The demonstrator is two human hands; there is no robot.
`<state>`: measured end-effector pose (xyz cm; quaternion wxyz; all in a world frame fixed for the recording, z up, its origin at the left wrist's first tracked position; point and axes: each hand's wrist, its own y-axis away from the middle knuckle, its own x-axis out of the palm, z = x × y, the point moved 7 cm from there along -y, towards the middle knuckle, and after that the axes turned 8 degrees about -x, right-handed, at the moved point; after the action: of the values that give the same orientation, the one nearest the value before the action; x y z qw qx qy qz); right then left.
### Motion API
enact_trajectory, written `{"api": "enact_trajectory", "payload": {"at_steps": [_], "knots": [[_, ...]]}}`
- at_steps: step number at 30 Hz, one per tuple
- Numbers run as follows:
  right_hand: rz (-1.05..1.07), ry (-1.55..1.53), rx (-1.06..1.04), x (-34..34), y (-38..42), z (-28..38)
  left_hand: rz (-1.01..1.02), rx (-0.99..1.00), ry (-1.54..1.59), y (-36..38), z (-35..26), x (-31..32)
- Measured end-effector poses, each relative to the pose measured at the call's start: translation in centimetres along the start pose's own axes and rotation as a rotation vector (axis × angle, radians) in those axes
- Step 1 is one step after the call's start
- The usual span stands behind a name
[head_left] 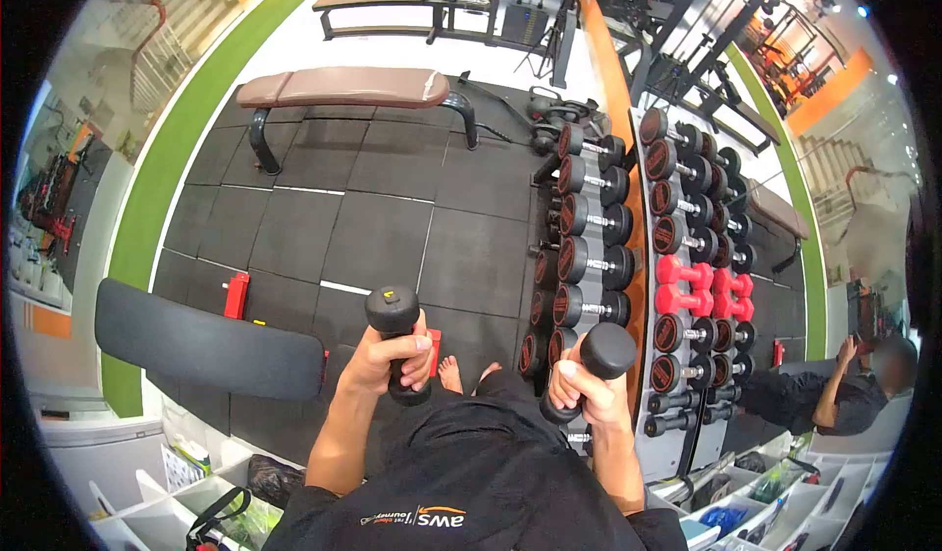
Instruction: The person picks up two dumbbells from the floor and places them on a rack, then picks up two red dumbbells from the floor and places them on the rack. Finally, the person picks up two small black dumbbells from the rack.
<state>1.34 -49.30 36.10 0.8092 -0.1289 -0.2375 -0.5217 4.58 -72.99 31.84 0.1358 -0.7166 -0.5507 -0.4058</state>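
Observation:
My left hand [390, 363] is closed around the handle of a short black dumbbell [392, 308], held upright in front of my torso with its round head on top. A yellow mark shows on that head. In my right hand [591, 391] is a second black dumbbell [608, 351], tilted, its upper head leaning toward the rack side. Fingers wrap its grip, and its lower end shows beneath the hand. The two dumbbells are apart at about the same height, above my black shirt [461, 463]. My bare feet [450, 374] show below, between the hands.
A dumbbell rack [595, 219] stands close on my right, with more dumbbells and red ones [684, 286] beyond. A brown bench [343, 88] is ahead; a dark padded bench [206, 340] lies left. White cubbies [186, 507] edge the near side. A mirror reflects a person [854, 389].

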Motion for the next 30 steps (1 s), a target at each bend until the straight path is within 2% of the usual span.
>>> {"api": "enact_trajectory", "payload": {"at_steps": [10,15,22,25,30], "knots": [[0.071,0.067,0.046,-1.7,-6.1,-0.1,-0.149,0.044,-0.016,-2.5,-1.4,-0.9],[0.118,-0.019,0.053,-4.2,-11.7,1.2,-0.223,0.093,-0.023,-6.9,-3.4,-0.5],[0.174,0.01,0.066,-8.4,-18.4,4.5,-0.267,0.146,0.021,-15.4,-5.3,1.1],[0.153,-0.021,0.165,-10.6,-20.5,5.5,-0.296,0.17,0.015,-17.5,-5.7,1.5],[0.224,0.153,0.222,-12.0,-24.3,5.7,-0.368,0.212,0.138,-18.7,-5.9,1.0]]}}
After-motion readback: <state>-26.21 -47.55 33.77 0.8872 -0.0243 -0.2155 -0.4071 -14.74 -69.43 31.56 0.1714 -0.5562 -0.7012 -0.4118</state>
